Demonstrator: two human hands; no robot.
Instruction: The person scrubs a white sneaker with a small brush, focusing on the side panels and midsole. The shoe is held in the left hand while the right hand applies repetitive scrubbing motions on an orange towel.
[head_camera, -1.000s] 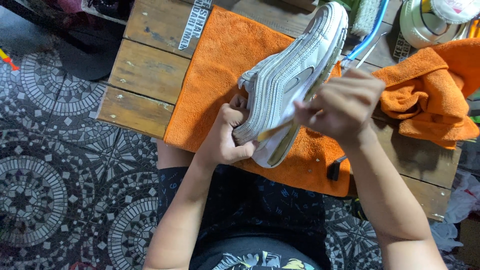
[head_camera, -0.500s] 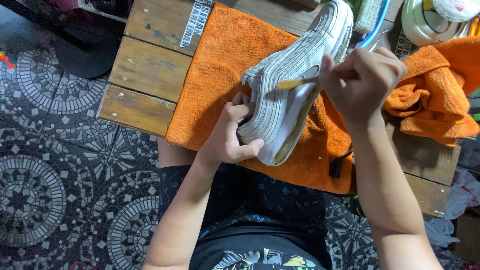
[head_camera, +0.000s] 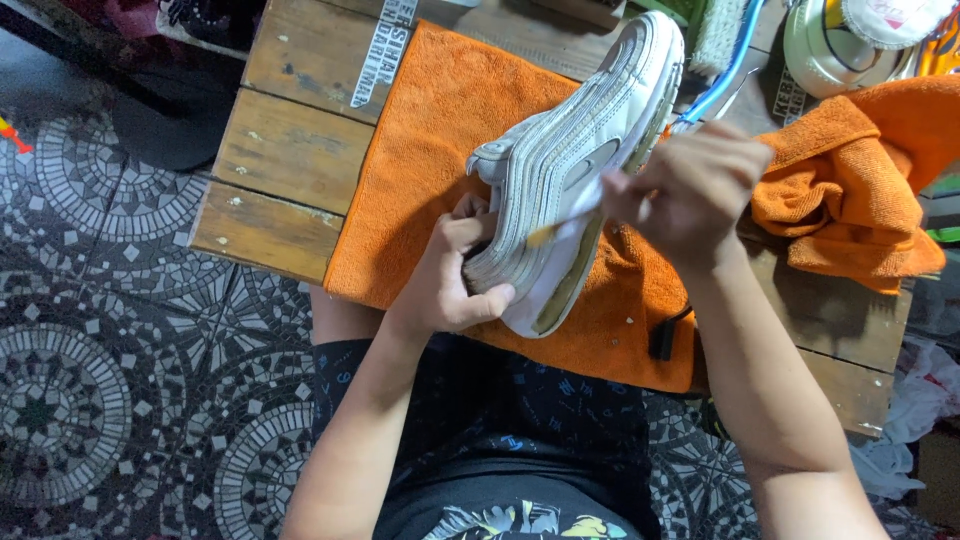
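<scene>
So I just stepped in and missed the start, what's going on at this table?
A person holds a white sneaker tilted on its side over an orange towel spread on a wooden table. The left hand grips the heel end. The right hand presses a small yellow-tipped tool against the shoe's side. A second, crumpled orange cloth lies to the right.

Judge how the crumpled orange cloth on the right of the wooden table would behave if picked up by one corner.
The crumpled orange cloth would probably hang limp, since it lies in soft folds. Its fuzzy towel-like surface suggests it is light and easy to grip, not slippery. It looks unlikely to roll or break.
</scene>
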